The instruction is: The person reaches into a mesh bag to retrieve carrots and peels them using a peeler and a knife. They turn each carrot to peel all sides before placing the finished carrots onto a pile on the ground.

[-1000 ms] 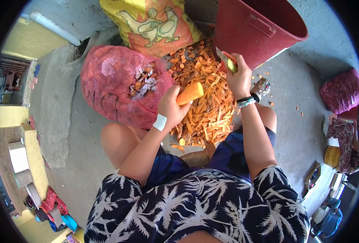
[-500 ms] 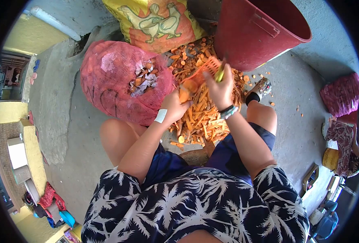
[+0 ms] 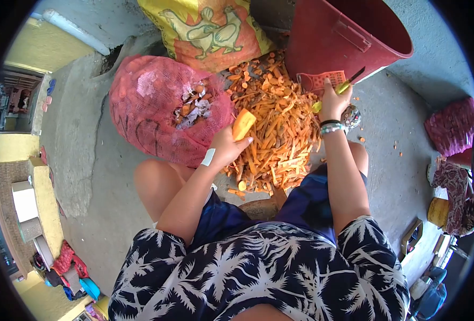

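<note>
My left hand [image 3: 227, 147] grips a peeled, bright orange carrot [image 3: 244, 124] whose cut end points up and away from me. A white patch is stuck at that wrist. My right hand [image 3: 334, 102] is closed on a knife with a yellow-green handle [image 3: 343, 86], its thin dark blade pointing up to the right. An orange perforated plastic tool [image 3: 327, 80] is held in the same hand, in front of the red bin. Between my knees lies a large heap of carrot peels and cut ends [image 3: 271, 134] on the floor.
A pink mesh sack [image 3: 146, 117] with scraps showing stands left of the heap. Behind are a yellow-orange sack printed with chickens [image 3: 207, 32] and a tall red bin [image 3: 333, 48]. A purple bundle [image 3: 451, 125] lies at the right, on the concrete floor [image 3: 389, 176].
My right hand has swung right, away from the carrot, taking the orange tool and knife over near the red bin. My left hand has stayed close to its place with the carrot.
</note>
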A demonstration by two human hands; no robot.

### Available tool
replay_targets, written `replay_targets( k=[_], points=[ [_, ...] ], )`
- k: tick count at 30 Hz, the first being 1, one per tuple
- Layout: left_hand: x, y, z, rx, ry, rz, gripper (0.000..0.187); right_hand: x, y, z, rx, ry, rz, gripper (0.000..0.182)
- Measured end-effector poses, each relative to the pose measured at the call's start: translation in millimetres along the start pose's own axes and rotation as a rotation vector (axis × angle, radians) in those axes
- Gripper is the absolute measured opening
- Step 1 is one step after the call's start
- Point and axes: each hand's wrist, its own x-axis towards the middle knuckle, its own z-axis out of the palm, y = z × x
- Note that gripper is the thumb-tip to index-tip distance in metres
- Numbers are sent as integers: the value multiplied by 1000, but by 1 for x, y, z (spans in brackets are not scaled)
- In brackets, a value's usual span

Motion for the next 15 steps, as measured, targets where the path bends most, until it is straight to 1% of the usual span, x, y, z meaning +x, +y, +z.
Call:
replay_targets(
  k=[1, 2, 3, 4, 5, 6, 7, 8, 9, 10, 11, 12, 13, 14, 15],
  points=[
    [-2, 6, -5, 94, 43, -58, 41, -1, 1, -4, -24, -54, 77, 25],
    [-2, 14, -11, 188, 90, -113, 45, -16, -22, -5, 38, -183, 200, 23],
    [-2, 28, -20, 237, 34, -200, 53, -21, -16, 0, -257, -289, -310, 22],
    [2, 26, -22, 238, 45, -188, 53, -26, -11, -4, -397, -453, -502, 22],
    [7, 24, -24, 385, 43, -182, 54, -34, -19, -4, -608, -569, -344, 28],
    [13, 24, -25, 534, 42, -177, 55, -35, -22, -1, -526, -543, -301, 28],
    [23, 23, -27, 529, 94, -113, 52, -31, -22, 1, -477, -492, -206, 29],
    [30, 57, -37, 415, 100, -29, 49, -28, -22, 3, -429, -447, -106, 30],
    [38, 103, -50, 361, 80, 29, 48, -24, -22, 3, -386, -440, -81, 30],
    [65, 115, -55, 168, 52, 219, 50, -19, -20, 2, -347, -439, -53, 31],
    [64, 172, -69, -28, -63, 207, 49, -16, -7, 2, -302, -450, -80, 30],
    [91, 182, -63, -293, 124, 572, 45, -17, -8, 3, -306, -465, -82, 30],
    [93, 226, -70, -522, 23, 888, 41, -18, -10, 3, -301, -479, -62, 31],
    [96, 255, -86, -491, -72, 1054, 34, -19, -11, 2, -297, -493, -41, 32],
    [72, 283, -97, -384, -30, 735, 90, -20, -10, 2, -328, -499, -90, 31]
  ],
)
